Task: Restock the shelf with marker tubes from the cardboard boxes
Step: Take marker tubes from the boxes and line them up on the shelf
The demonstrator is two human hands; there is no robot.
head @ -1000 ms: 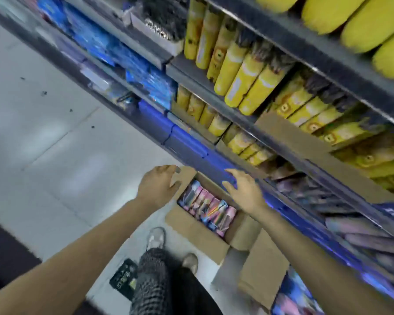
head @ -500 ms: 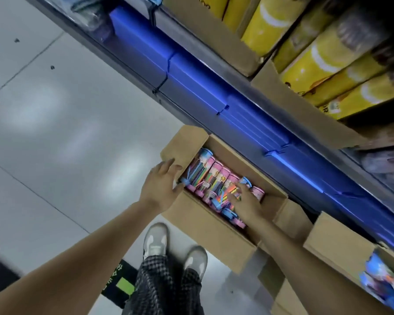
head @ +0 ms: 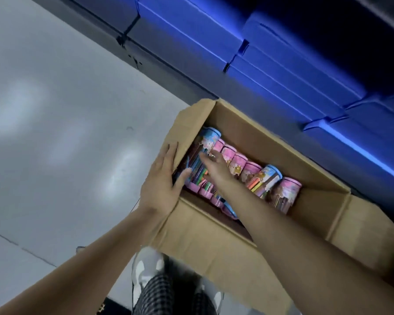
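Note:
An open cardboard box [head: 205, 237] stands on the floor against the foot of the shelf. Inside it lies a row of marker tubes [head: 248, 171] with pink and blue caps. My left hand [head: 162, 187] holds the box's left wall, with its fingers flat on the outside of the flap and its thumb inside. My right hand [head: 214, 167] reaches into the left end of the box. Its blurred, stretched-out fingers touch the blue-capped tube [head: 208, 142] at the far left. My right forearm hides the near ends of several tubes.
Blue base panels of the shelf [head: 282, 71] run across the top right, just behind the box. Grey tiled floor [head: 55, 110] spreads to the left. My shoes [head: 146, 271] and checked trousers stand right in front of the box. The box's right flap [head: 362, 226] hangs open.
My head has dropped lower, so the upper shelves have left the view. My right hand has moved from the right tubes to the left end. My left hand stays on the box's left wall.

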